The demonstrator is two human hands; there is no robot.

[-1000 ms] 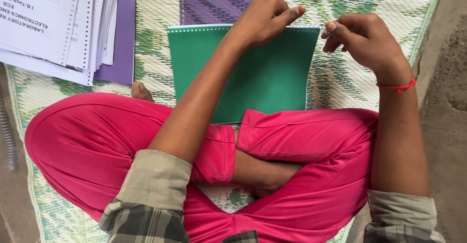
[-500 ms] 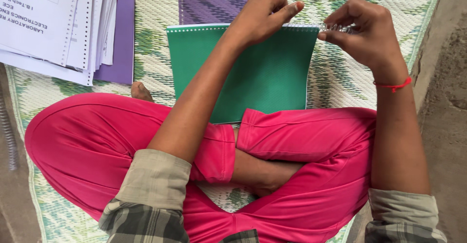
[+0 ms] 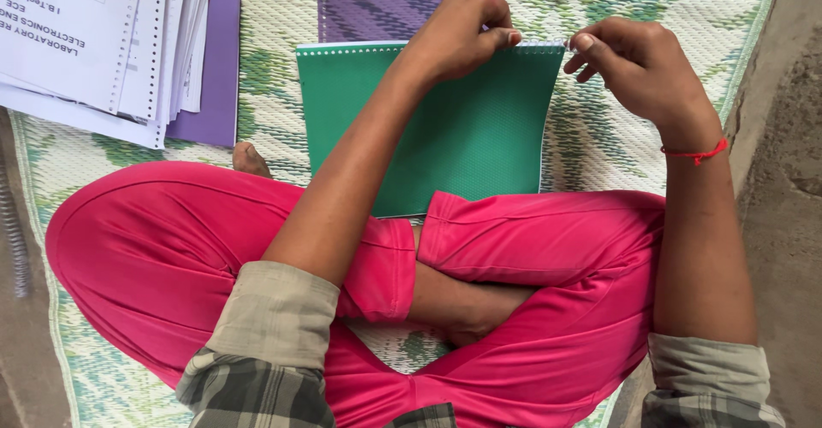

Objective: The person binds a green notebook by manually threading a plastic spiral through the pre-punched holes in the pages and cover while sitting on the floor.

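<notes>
Now both hands, left (image 3: 458,34) and right (image 3: 634,64), pinch green notebook's (image 3: 462,128) far spiral edge.

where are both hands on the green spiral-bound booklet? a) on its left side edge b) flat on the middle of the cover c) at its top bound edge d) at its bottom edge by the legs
c: the left hand and right hand both pinch at the top punched, bound edge of the green spiral-bound booklet, which lies on the woven green mat.
</notes>
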